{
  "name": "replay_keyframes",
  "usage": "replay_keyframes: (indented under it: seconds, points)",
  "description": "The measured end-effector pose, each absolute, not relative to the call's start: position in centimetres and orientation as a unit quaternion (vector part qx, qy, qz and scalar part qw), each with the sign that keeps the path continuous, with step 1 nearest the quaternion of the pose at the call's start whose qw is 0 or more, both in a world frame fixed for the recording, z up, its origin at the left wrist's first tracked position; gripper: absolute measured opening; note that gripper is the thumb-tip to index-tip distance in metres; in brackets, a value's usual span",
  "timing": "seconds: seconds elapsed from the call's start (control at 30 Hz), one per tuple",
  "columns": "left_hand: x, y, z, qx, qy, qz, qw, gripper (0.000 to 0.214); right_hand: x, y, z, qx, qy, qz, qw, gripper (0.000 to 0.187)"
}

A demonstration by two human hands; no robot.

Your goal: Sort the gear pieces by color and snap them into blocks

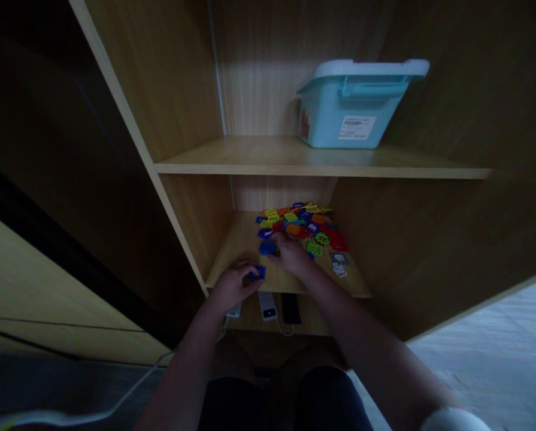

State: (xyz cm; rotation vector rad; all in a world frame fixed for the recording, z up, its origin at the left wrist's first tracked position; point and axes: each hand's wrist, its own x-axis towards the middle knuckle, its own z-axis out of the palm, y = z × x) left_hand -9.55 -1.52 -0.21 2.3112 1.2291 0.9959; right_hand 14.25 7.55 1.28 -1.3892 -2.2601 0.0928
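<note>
A heap of small colourful plastic interlocking pieces (304, 225) lies on the lower shelf (236, 251) of a wooden cabinet. My left hand (232, 282) is at the shelf's front edge, closed around a blue piece (256, 273). My right hand (290, 254) reaches into the near side of the heap, fingers on a blue piece (268, 246); whether it grips that piece is unclear.
A light blue lidded storage box (355, 105) stands on the upper shelf. Two small cards (339, 264) lie right of the heap. Below the shelf sit a white power bank (268, 305), a dark phone (290, 308) and a white cable (128, 389). My knees are at the bottom.
</note>
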Motion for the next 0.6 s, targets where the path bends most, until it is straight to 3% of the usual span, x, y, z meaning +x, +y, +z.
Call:
replay_keyframes:
  seconds: [0.23, 0.37, 0.47, 0.6]
  points:
    - [-8.8, 0.6, -0.4, 0.753, 0.569, 0.318, 0.087, 0.008, 18.7, 6.5, 1.8, -0.534, -0.827, 0.006, 0.176, 0.054]
    - [-7.6, 3.7, 0.0, 0.762, 0.588, 0.264, 0.062, 0.014, 20.5, 6.7, 2.6, -0.529, -0.829, 0.006, 0.181, 0.051]
    - [-6.5, 5.9, 0.0, 0.759, 0.609, 0.229, 0.030, 0.022, 21.8, 7.8, 3.5, -0.579, -0.794, -0.035, 0.182, 0.047]
    - [-5.8, 7.0, -0.5, 0.745, 0.623, 0.239, -0.015, 0.034, 23.4, 10.6, 4.3, -0.643, -0.748, -0.111, 0.123, 0.050]
